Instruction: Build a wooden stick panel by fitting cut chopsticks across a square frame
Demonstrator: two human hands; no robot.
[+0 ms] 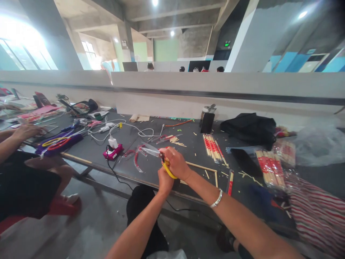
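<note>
Near the table's front edge, my right hand is closed around scissors with yellow handles, whose blades point to the upper left. Just below it, my left hand touches the lower part of the scissors and has its fingers drawn in; what it grips is hidden. Red-handled pliers lie left of the hands. Thin wooden sticks joined at a corner lie on the table to the right. Small loose sticks are scattered behind the hands.
A magenta power adapter with cables sits on the left. Bundled sticks, a standing phone, a dark flat device, packaged sticks, a black bag and striped cloth are rightward. A person's arm is far left.
</note>
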